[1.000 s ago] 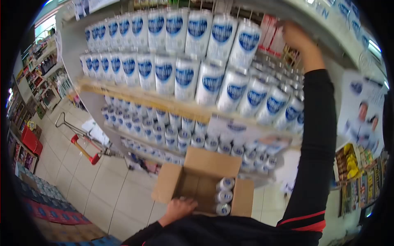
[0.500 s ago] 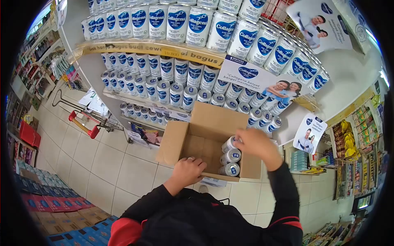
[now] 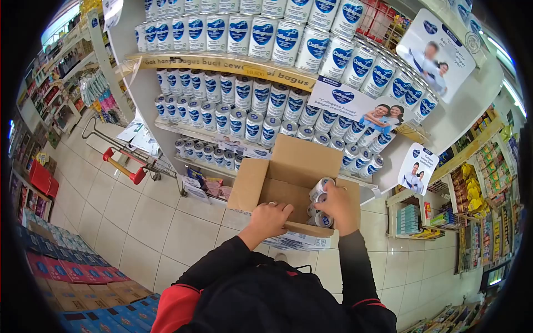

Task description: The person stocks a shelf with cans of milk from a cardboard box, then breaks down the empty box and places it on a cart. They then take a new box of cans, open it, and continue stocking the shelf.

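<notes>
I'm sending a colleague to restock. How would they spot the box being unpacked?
Face the curved shelf of blue-and-white cans. The open cardboard box is held before its lower tiers, the left hand on its near edge. It is the only brown carton there.

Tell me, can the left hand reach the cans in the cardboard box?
Probably yes. The left hand grips the near edge of the open brown cardboard box, and the white-and-blue cans sit just inside at the right. The right hand already covers them, so it would crowd the way.

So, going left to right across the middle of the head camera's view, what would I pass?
Red-handled trolley → cardboard box → left hand → right hand, reaching onto the cans in the box → small advert card → yellow packets.
</notes>
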